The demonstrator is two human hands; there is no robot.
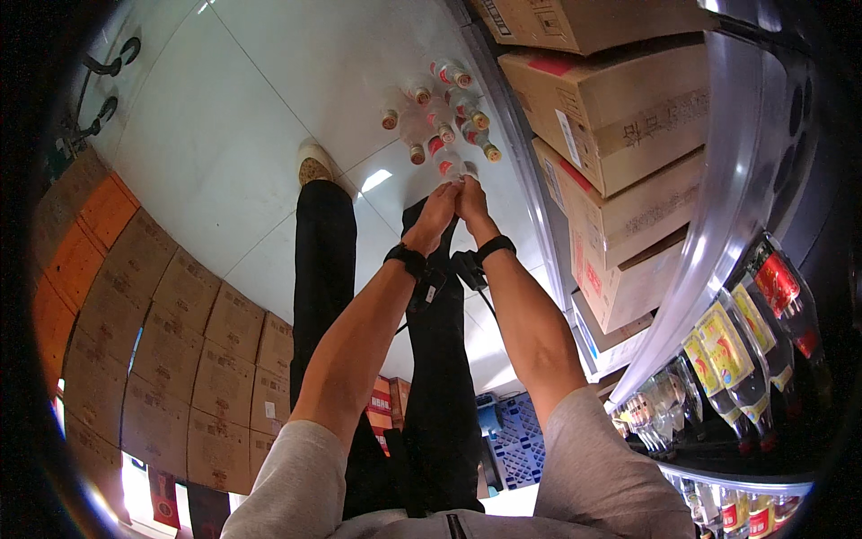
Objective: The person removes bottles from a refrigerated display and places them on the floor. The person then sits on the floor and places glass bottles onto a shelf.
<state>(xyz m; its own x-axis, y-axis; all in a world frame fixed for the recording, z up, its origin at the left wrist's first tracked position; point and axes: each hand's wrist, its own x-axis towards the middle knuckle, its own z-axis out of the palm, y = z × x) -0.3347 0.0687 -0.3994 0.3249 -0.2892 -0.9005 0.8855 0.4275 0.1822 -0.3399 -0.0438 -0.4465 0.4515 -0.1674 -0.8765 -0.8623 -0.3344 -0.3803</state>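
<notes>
My left hand (436,210) and my right hand (473,199) meet low over the tiled floor, close to my foot. Both touch the near end of a clear glass bottle (444,159) with a red label, at the near edge of a bottle group; which fingers grip it is hard to see. Beyond it several clear bottles with red labels and gold-coloured caps stand close together on the floor, among them one at the right (481,140) and one at the left (390,111). Black bands with small devices are around both wrists.
Stacked cardboard boxes (633,114) line the right side behind a metal shelf edge (522,155). Shelves of bottles (727,343) stand at lower right. A wall of cartons (165,350) rises at left. Black metal hooks (111,64) are at upper left, a blue plastic pallet (517,441) behind me.
</notes>
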